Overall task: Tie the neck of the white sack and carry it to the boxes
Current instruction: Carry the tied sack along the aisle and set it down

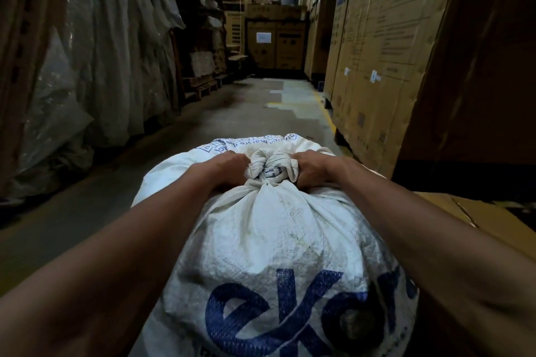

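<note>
A full white woven sack (278, 240) with large blue lettering fills the lower middle of the head view. Its neck is gathered into a knot (268, 166) at the top. My left hand (224, 166) grips the bunched cloth on the knot's left side. My right hand (311, 169) grips it on the right side. Both forearms run along the sack's sides. Tall stacked cardboard boxes (383, 46) line the right of the aisle, close beside the sack.
A concrete aisle (232, 113) runs ahead to more boxes (275, 43) at its far end. Plastic-wrapped goods (72, 66) and wooden pallets (203, 87) line the left. A flat carton top (475, 214) lies at the right. A yellow floor line (326, 113) edges the boxes.
</note>
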